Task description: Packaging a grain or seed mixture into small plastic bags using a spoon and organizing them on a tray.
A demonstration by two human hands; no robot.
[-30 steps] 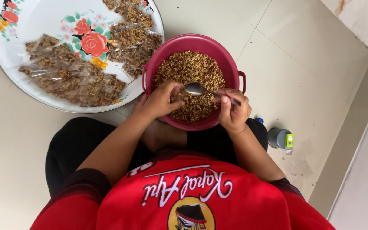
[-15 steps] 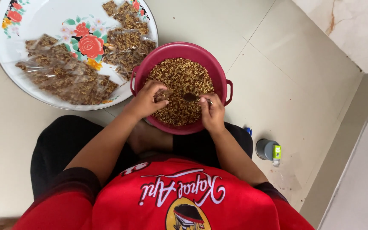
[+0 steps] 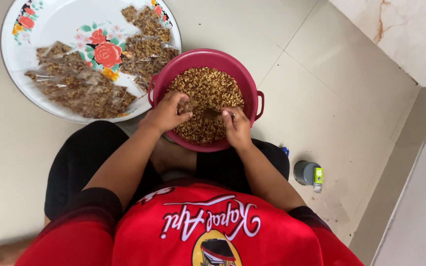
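Basin: one maroon basin (image 3: 252,81) of brown grain mix (image 3: 208,88) on the floor tiles
Left hand (image 3: 166,113): fingers pinched on a small clear bag
Right hand (image 3: 237,129): closed around one spoon (image 3: 212,114)
Tray: one floral tray (image 3: 55,24), several filled packets (image 3: 82,88)
Right: one grey tape roll (image 3: 307,173)

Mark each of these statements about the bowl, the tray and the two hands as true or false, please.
1. Both hands are over the red bowl. True.
2. The right hand holds a spoon. True.
3. The bowl is empty. False: it holds brown granular food.
4. The floral tray lies to the right of the bowl. False: it lies to its left.
5. Filled clear packets lie on the tray. True.
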